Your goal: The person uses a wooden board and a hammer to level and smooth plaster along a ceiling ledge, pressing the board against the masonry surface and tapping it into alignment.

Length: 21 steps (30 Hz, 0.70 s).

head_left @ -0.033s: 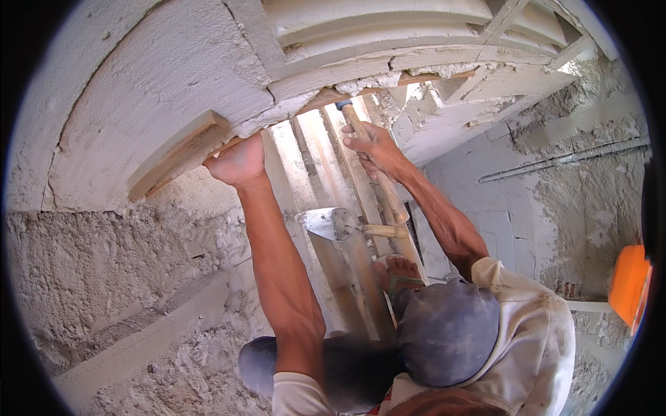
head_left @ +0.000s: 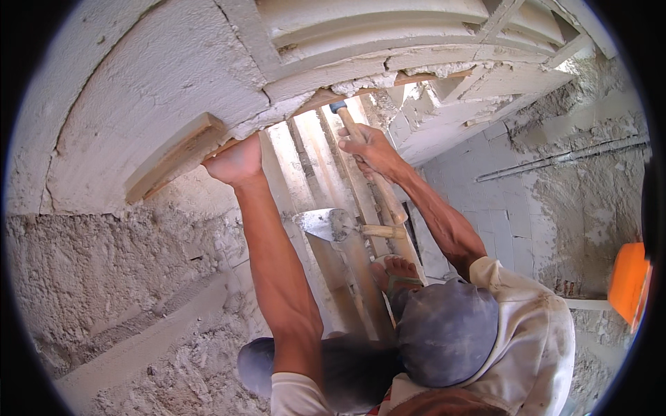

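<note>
In my right hand [head_left: 375,154] is a hammer, gripped by its wooden handle [head_left: 386,194], its dark head [head_left: 338,106] up near a thin wooden strip [head_left: 388,81] under the wall's cracked lower edge. My left hand [head_left: 237,162] is raised against the underside of that edge, beside a short wooden block [head_left: 177,156]. Its fingers are hidden behind the wood, so their grip does not show. Between my arms lies a trowel [head_left: 322,224] with a mortar-smeared blade and a wooden handle, on planks [head_left: 361,267] close to my sandalled foot [head_left: 395,272].
Above is a pale plastered wall [head_left: 159,76] with curved slats [head_left: 374,21]. Rough masonry [head_left: 104,277] stands on the left. A grey block wall [head_left: 503,215] with a pipe [head_left: 562,159] is on the right, near an orange object [head_left: 628,284].
The hammer's head has shifted very slightly left with my right hand. My left hand keeps its place at the wooden strip.
</note>
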Available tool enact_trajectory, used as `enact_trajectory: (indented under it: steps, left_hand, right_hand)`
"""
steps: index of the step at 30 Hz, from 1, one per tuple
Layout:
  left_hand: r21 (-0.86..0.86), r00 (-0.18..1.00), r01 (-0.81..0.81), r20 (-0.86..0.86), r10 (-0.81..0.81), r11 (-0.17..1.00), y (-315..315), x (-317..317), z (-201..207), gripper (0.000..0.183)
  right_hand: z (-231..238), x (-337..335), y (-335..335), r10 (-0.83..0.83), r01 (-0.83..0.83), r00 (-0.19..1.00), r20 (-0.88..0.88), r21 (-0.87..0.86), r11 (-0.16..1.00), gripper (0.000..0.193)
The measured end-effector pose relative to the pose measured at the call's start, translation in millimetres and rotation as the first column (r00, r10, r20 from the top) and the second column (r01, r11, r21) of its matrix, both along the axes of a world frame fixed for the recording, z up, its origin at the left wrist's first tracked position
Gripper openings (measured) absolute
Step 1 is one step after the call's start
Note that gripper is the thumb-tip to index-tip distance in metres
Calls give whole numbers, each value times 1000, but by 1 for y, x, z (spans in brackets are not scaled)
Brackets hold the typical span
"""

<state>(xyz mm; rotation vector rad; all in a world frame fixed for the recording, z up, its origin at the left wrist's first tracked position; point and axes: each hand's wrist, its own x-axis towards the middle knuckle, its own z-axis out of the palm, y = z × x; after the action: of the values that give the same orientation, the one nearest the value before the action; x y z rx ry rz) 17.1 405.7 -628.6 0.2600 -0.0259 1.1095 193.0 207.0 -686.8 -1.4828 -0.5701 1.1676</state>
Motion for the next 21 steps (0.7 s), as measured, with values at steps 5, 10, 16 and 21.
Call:
enact_trajectory:
  steps: [5,10,16,21]
  left_hand:
    - [87,965,-43,-256,64,995,7,13,3,81]
    - [-17,971,-19,-240,14,1000,6,11,11,82]
    - [-84,980,-14,-200,-3,996,-2,15,21,74]
    - [43,976,187,102,-190,981,19,-19,2,71]
  right_hand:
    - [-13,2,-2,240,-158,911,335,-253,954,51]
    - [-36,-1,0,372,-184,801,468,-399,898,57]
    - [-62,-6,-10,379,-102,578,723,-398,912,48]
    - [-58,-14,-20,298,-149,395,869,-260,954,40]
